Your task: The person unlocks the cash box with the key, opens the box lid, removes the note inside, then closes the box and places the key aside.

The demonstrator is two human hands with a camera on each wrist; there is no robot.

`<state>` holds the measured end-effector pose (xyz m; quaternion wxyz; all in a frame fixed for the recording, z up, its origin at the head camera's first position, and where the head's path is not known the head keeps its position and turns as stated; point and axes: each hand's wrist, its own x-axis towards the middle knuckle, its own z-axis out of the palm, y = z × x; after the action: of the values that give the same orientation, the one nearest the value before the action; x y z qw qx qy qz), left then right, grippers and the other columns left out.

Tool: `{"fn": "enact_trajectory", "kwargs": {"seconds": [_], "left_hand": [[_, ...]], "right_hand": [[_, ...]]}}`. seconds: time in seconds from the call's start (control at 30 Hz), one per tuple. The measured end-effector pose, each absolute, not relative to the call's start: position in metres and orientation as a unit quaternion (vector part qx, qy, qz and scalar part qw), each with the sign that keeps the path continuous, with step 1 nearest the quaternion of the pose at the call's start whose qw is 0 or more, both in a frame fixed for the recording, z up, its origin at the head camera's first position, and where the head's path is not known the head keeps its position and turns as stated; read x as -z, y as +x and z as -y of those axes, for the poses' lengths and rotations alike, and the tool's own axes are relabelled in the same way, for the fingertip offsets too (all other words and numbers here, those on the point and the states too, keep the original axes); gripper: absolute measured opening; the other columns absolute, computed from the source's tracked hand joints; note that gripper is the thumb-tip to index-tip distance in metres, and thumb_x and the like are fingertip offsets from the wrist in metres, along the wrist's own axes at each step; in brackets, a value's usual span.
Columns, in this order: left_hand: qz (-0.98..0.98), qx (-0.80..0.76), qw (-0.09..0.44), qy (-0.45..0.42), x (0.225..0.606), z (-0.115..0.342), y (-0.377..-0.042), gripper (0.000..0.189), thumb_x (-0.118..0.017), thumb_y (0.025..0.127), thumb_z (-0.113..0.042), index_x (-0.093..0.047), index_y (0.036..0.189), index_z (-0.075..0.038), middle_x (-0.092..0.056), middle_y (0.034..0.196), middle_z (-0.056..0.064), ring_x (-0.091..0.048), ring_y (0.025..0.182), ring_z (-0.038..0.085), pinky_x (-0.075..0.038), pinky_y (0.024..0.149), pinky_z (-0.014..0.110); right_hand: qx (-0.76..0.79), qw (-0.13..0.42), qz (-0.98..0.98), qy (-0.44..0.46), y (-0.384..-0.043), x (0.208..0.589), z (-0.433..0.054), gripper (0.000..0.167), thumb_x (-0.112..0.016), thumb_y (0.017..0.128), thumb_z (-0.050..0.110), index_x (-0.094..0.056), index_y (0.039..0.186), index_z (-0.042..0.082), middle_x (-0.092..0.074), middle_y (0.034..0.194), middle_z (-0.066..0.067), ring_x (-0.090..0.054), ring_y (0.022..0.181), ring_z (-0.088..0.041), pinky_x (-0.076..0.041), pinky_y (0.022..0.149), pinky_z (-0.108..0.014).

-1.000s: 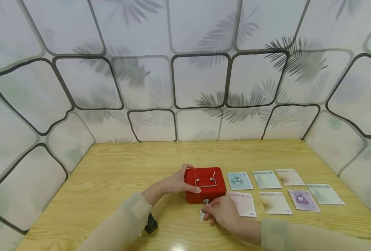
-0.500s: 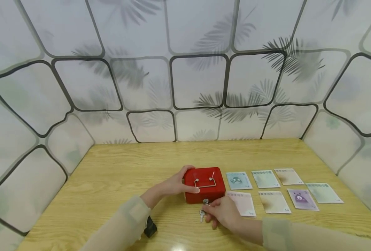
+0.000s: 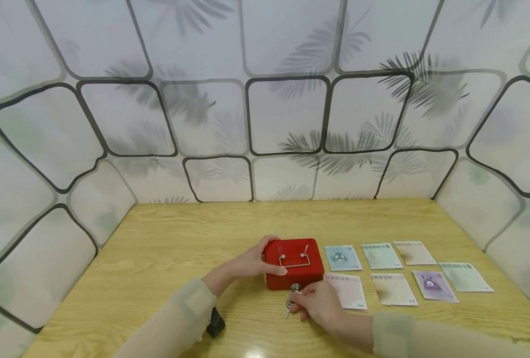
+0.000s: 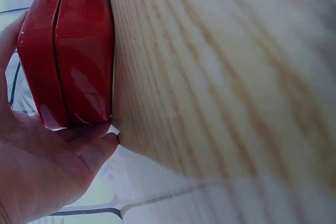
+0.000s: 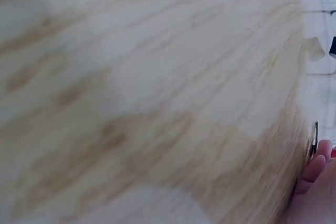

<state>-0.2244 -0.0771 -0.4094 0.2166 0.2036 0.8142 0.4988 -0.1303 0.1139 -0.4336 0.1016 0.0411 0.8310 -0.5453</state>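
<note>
A closed red metal cash box (image 3: 289,248) with a folded wire handle sits mid-table. My left hand (image 3: 250,262) grips its left end, thumb over the lid and fingers around the far side. In the left wrist view the fingers of that hand (image 4: 92,153) support the box's end below the seam between lid and base. My right hand (image 3: 322,304) pinches a key at the silver lock (image 3: 295,287) on the front face; the key's head is mostly hidden by the fingertips. A second key (image 3: 288,308) dangles from it. The right wrist view catches only some curled fingers (image 5: 315,169) at its edge.
Several play banknotes lie in two rows right of the box, among them a blue one (image 3: 343,257), a pink one (image 3: 347,292) and a purple one (image 3: 434,286). Patterned fabric walls (image 3: 287,114) enclose the wooden table (image 3: 179,233) at the back and sides.
The dangling key has swung and now shows narrower, as the right fingers turn slightly at the lock. The left hand and the box keep their places.
</note>
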Motion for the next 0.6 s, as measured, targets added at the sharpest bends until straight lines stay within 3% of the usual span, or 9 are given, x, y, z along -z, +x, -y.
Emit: {"fn": "enact_trajectory", "kwargs": {"seconds": [0.43, 0.6], "left_hand": [[-0.822, -0.490, 0.213, 0.198, 0.4093, 0.0780, -0.2239, 0.076, -0.078, 0.081, -0.028, -0.034, 0.143, -0.016, -0.054, 0.125, 0.005, -0.049, 0.114, 0.024, -0.036, 0.100, 0.049], [-0.823, -0.489, 0.214, 0.193, 0.4085, 0.0783, -0.2235, 0.076, -0.078, 0.082, -0.028, -0.035, 0.143, -0.016, -0.054, 0.125, 0.006, -0.049, 0.114, 0.024, -0.035, 0.100, 0.050]], "right_hand": [[0.511, 0.081, -0.855, -0.027, -0.1311, 0.4298, -0.1154, 0.021, -0.069, 0.087, 0.003, -0.057, 0.070, 0.004, -0.063, 0.057, -0.001, -0.060, 0.047, -0.012, -0.052, 0.047, -0.027], [0.436, 0.071, -0.893, -0.084, -0.1341, 0.4275, -0.1195, 0.025, -0.072, 0.087, 0.009, -0.057, 0.067, 0.010, -0.059, 0.052, 0.006, -0.056, 0.045, -0.009, -0.044, 0.044, -0.021]]}}
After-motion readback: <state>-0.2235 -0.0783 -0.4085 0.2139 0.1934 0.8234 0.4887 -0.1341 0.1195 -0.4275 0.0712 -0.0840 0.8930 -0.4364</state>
